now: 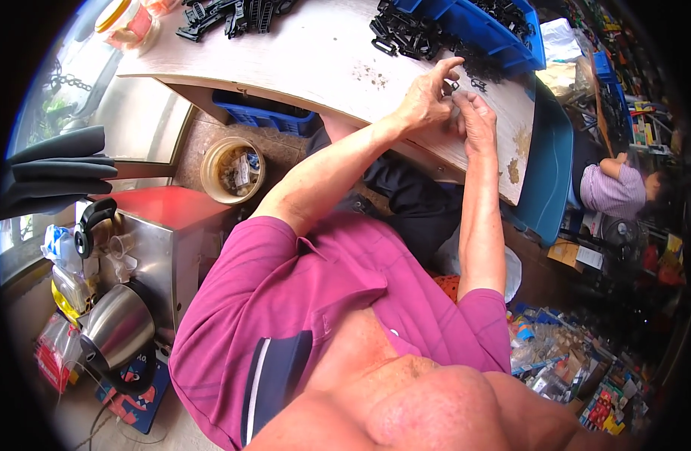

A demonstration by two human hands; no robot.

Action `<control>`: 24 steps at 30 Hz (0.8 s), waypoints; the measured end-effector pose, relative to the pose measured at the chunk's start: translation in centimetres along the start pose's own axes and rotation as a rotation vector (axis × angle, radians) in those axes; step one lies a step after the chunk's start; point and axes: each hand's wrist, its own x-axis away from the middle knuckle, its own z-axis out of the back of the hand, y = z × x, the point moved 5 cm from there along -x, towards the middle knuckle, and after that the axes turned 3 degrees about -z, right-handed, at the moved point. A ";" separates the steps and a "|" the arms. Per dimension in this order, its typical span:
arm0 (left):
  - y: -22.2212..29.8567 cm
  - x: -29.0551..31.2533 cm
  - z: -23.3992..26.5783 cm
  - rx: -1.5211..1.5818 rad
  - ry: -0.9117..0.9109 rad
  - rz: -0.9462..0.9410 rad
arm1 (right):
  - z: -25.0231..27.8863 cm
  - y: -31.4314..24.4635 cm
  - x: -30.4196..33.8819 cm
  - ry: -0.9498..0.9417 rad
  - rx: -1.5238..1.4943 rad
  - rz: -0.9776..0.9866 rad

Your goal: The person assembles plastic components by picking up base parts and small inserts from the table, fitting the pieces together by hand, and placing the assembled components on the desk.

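Observation:
My left hand [426, 99] is over the table's near right part, its index finger raised and its other fingers curled. At its fingertips is a small black part [454, 86], which looks like a ring or link. Close beside it, my right hand [477, 122] is closed in a pinch, fingertips against the left hand's; what it grips is too small and hidden to make out. Just beyond lies a heap of small black parts [409, 34], with a few loose black pieces [477, 85] near the right hand. A blue bin [492, 45] with more black parts stands behind them.
More black plastic pieces [236, 16] and a lidded jar [127, 26] are at the table's far left. Below stand a bucket [208, 169], a blue basket [263, 116] and a steel kettle [118, 323]. Another person [614, 186] sits at the right, past a teal chair [552, 173].

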 end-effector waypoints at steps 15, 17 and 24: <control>1.9 1.6 4.6 -0.215 0.204 -0.105 | -1.1 0.8 0.7 -0.108 -0.013 -0.005; 3.5 2.1 10.6 -0.405 0.420 -0.228 | -1.2 0.7 1.5 -0.078 -0.170 -0.033; 4.4 0.8 31.0 -1.410 0.830 0.068 | -2.0 0.6 1.6 -0.079 -0.223 -0.019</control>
